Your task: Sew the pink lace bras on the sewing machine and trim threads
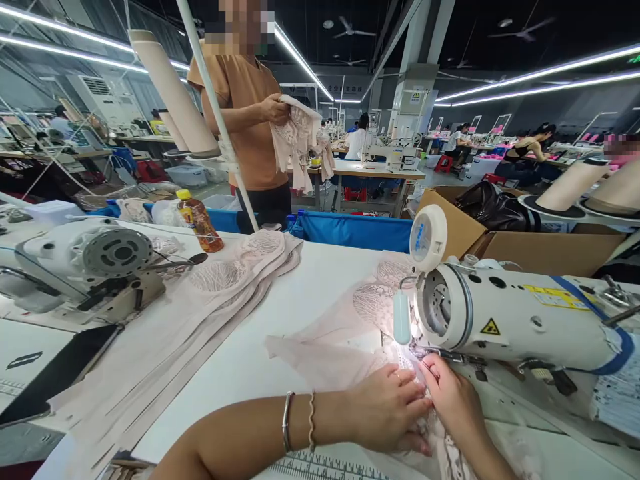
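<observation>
A pale pink lace garment (pixel 375 303) lies under the lit needle area of a white sewing machine (pixel 510 320), its sheer part spread leftward over the table. My left hand (pixel 390 408) rests on the cloth just in front of the needle, palm down with fingers stretched and slightly apart. Close beside it, my right hand (pixel 455 393) pinches the garment's edge near the presser foot. The stitching point itself is partly hidden by the fingers and the machine head. A small lamp (pixel 401 319) shines on the lace.
Stacked lace garments (pixel 220 287) lie left on the white table (pixel 330 260), near a drink bottle (pixel 200 220) and a second sewing machine (pixel 75 267). Across the table a person (pixel 245 113) holds more lace pieces. A cardboard box (pixel 550 250) stands behind the machine.
</observation>
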### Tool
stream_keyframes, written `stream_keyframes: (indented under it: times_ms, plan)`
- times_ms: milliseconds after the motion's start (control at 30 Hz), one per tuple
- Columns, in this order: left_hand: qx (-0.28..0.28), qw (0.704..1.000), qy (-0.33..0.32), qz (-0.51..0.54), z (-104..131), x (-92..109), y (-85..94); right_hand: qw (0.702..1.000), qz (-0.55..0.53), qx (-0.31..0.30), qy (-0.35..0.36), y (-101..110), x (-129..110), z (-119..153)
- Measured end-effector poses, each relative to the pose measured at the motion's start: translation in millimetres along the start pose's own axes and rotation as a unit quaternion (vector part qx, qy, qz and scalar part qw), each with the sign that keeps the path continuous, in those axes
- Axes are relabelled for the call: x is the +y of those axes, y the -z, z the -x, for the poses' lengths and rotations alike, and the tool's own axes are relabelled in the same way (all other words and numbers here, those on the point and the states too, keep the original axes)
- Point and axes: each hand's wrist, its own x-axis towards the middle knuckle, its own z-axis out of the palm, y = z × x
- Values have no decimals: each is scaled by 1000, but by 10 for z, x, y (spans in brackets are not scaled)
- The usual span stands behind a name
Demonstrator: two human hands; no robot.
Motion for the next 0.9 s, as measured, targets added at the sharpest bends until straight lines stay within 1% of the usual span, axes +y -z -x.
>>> stream_keyframes:
  times_ms: [100, 200, 367, 567, 633, 733, 833, 900]
  plan:
    - [-3, 1000, 1, 0, 20, -9, -7, 1000, 9, -5, -2, 6, 1, -3]
    - [-1, 1000, -1, -1, 33, -20, -34, 1000, 15, 2, 13, -15, 34, -12]
    - [12, 1000, -1, -8, 25, -30, -95, 1000, 13, 5, 24, -100, 150, -37]
    - [26, 999, -13, -24, 15, -67, -179, 998, -5, -47, 37, -181, 344, -80]
    - [30, 999, -12, -29, 17, -71, -190, 998, -6, -48, 39, -172, 343, -86]
    - [36, 999, -7, -34, 17, -65, -188, 999, 1, -40, 37, -129, 268, -84]
    - [22, 999, -3, -34, 14, -53, -163, 999, 15, -33, 25, -95, 195, -77]
    - [11, 999, 0, -39, 13, -45, -137, 999, 24, -30, 25, -99, 191, -73]
